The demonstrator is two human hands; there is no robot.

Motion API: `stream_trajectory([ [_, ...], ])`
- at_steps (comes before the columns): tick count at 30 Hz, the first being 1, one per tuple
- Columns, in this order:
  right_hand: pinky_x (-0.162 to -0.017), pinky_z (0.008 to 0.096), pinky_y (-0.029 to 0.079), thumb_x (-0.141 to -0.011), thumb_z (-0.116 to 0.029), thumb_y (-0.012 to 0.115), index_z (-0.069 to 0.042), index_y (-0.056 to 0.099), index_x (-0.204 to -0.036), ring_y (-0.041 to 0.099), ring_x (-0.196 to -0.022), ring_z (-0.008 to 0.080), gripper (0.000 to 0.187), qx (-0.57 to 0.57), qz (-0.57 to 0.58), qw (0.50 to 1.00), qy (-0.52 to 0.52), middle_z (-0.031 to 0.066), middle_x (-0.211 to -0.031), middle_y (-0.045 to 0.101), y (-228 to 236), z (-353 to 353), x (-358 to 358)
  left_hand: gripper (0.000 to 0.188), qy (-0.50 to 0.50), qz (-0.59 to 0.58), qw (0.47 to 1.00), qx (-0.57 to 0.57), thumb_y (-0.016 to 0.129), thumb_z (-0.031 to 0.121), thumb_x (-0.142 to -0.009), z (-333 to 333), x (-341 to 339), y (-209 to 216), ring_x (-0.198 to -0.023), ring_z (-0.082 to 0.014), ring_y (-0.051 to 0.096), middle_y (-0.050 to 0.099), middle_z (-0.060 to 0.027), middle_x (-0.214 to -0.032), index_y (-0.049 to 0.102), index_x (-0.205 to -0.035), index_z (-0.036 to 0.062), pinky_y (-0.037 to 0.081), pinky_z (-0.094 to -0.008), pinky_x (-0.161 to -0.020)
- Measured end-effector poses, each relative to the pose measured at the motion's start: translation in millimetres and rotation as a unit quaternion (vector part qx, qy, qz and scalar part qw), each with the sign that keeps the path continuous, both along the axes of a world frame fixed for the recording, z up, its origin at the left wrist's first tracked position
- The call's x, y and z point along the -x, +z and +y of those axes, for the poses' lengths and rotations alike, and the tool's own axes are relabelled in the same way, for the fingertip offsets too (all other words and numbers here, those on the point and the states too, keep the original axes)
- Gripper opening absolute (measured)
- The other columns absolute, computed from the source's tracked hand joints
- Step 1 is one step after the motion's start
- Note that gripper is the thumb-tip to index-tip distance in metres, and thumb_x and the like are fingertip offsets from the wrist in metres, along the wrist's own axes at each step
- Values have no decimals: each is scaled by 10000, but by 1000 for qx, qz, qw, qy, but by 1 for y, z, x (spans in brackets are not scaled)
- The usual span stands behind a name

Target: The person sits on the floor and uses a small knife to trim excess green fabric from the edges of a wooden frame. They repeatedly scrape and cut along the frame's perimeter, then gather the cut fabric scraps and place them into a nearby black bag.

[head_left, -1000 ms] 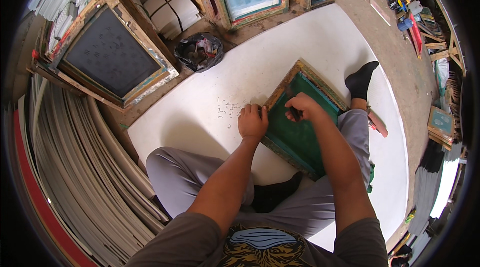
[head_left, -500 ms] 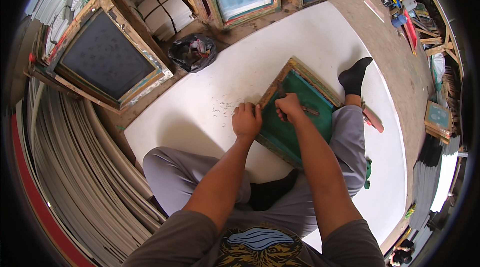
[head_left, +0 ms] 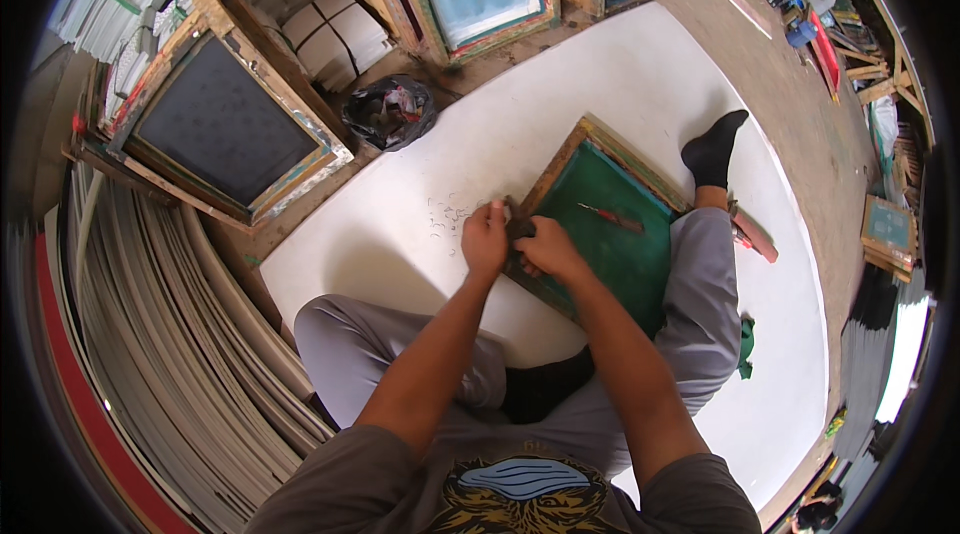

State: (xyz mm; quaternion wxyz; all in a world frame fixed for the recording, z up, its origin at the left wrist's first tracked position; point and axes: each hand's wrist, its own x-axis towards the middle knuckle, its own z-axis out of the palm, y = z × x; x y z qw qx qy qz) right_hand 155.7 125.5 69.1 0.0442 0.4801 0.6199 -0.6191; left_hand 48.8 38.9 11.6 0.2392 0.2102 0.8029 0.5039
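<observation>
A wooden screen-printing frame [head_left: 640, 172] with green mesh [head_left: 610, 269] lies tilted across my lap and the white board. My right hand [head_left: 550, 249] is closed around dark pliers [head_left: 521, 229] at the frame's left edge; their jaws are partly hidden. Close beside it, my left hand [head_left: 486, 239] has its fingers curled at the frame's left corner, thumb up, and what it pinches is hidden. On the mesh rests a screwdriver [head_left: 620, 221] with a red and dark handle. Small bent staples [head_left: 445, 217] are scattered on the board left of my hands.
The white board [head_left: 560, 84] is under me. A black bag of scraps [head_left: 390, 112] stands at its far edge, near more framed screens [head_left: 225, 119]. Stacked sheets [head_left: 190, 334] fill the left. A reddish tool [head_left: 755, 234] and green cloth [head_left: 746, 349] lie beyond my right leg.
My right hand has moved left and nearer with the pliers, from over the mesh to the frame's left edge beside my left hand. The left thumb has lifted and its fingers have curled.
</observation>
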Motion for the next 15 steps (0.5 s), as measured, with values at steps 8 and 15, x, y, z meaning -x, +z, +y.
stream_trajectory([
  [8,-485,349,527,-1025,-350,635,12,619,-1078,720,-647,227,367,191,34,979,69,129,-834,699,1,-19,12,282,85,-298,947,-83,749,290,-965,-35,41,12,-648,-95,557,669,-5,-781,765,-1016,13,444,-259,-587],
  [15,-604,415,622,-1076,-414,554,8,494,-1239,753,-766,297,456,199,86,966,-144,224,-970,707,-6,24,-1,352,9,118,979,163,812,338,-864,-53,36,6,-920,-275,712,718,-123,-1011,795,-1109,85,555,-395,-836],
])
